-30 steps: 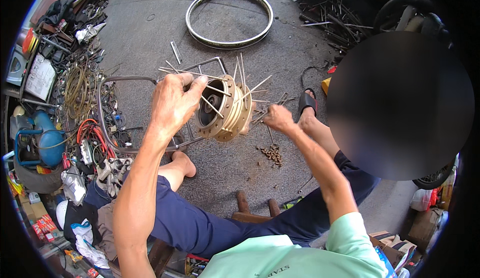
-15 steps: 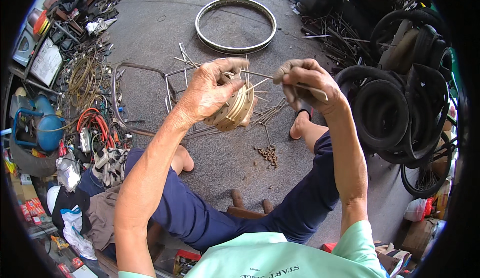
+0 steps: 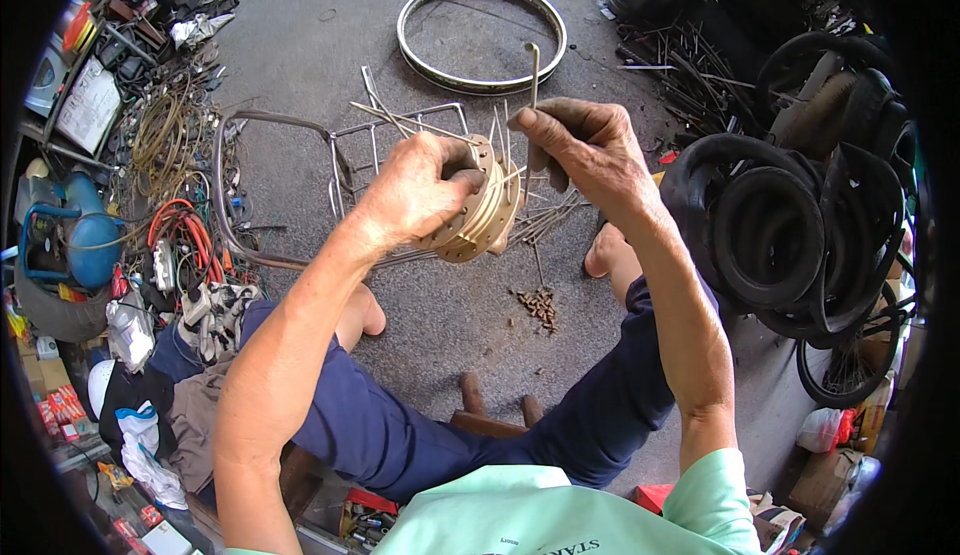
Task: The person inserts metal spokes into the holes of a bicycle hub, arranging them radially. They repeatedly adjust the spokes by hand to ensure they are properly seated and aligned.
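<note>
A tan metal wheel hub (image 3: 475,227) with a ring of holes is gripped at its upper left by my left hand (image 3: 425,183), whose fingers curl over its flange. Several thin spokes (image 3: 390,117) stick out from the hub. Just right of it, my right hand (image 3: 580,140) pinches a short metal rod with a hooked tip (image 3: 534,70), held upright. The rod's lower part is hidden by my fingers. Loose spokes (image 3: 550,221) lie on the ground beyond the hub. Nearer to me sits a small heap of brown spoke nipples (image 3: 537,307).
A bare wheel rim (image 3: 408,50) lies far ahead. Left of the hub is a bent tubular metal frame (image 3: 222,190). Black tyres and tubes (image 3: 705,220) are piled at right; cables (image 3: 165,155) and a blue machine (image 3: 90,240) crowd the left. A wooden stool (image 3: 490,425) is below me.
My right hand has moved left and up toward the hub. The hooked rod, which pointed down to the right, now stands upright. The spoke between my hands no longer reaches my right hand.
</note>
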A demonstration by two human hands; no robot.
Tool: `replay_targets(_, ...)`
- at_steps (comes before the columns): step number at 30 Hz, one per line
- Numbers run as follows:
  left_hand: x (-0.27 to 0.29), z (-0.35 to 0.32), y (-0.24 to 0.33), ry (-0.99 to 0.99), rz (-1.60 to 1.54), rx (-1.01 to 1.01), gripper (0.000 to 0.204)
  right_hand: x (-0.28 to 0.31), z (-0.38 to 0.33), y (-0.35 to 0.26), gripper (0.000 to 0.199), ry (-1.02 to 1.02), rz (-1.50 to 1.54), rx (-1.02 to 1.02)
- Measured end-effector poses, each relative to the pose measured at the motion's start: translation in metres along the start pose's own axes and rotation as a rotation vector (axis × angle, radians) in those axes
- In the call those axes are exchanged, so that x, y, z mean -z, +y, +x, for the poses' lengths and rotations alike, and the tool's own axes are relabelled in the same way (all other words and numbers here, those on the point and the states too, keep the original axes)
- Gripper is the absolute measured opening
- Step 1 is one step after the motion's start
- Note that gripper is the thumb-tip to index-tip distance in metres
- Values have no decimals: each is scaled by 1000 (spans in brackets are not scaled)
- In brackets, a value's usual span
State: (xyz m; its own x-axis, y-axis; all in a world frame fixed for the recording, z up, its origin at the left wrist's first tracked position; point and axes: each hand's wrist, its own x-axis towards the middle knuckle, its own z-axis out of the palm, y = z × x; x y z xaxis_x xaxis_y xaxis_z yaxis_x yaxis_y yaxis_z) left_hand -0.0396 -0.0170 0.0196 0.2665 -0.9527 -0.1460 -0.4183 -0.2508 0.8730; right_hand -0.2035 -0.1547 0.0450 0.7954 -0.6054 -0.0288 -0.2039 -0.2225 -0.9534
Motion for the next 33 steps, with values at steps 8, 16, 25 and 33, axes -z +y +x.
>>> replay_targets(8, 13, 3, -15, 11, 29, 35, 17, -25, 5, 17, 24, -55, -115, 120)
replay_targets(16, 6, 2, -10, 48, 69, -8, 18, -30, 15, 28, 23, -70, -303, 138)
replay_targets(25, 6, 13, -25, 173, -179, -93, 23, -36, 14, 35, 23, -51, -362, 351)
replay_targets(33, 8, 10, -7, 232, -204, -101, 26, -34, 13, 32, 24, -85, -436, 281)
